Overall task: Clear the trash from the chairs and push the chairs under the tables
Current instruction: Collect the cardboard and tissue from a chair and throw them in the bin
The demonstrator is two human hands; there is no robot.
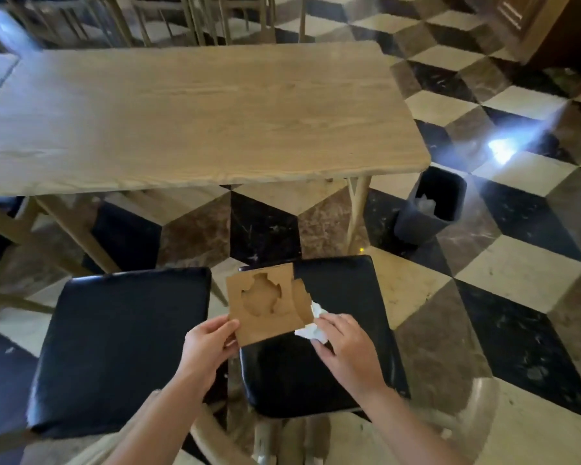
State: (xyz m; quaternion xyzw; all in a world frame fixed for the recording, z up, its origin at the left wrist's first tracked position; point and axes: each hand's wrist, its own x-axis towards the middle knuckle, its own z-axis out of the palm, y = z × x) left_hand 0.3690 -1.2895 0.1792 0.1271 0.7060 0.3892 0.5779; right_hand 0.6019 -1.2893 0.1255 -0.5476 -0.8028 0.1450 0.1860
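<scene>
Two chairs with black cushioned seats stand side by side in front of me, the left chair (pixel 121 347) and the right chair (pixel 346 297), both pulled out from a long wooden table (pixel 195 112). My left hand (pixel 208 344) pinches the lower corner of a torn brown cardboard piece (pixel 265 307) with a round cut-out, held above the gap between the seats. My right hand (pixel 346 347) is closed on a crumpled white tissue (pixel 311 325) over the right chair's seat, next to the cardboard.
A small black trash bin (pixel 430 209) with white paper inside stands on the floor by the table's right front leg. The floor is a black, brown and cream cube pattern. More wooden chairs (pixel 195 18) stand beyond the table. Another chair (pixel 128 236) sits under the table at left.
</scene>
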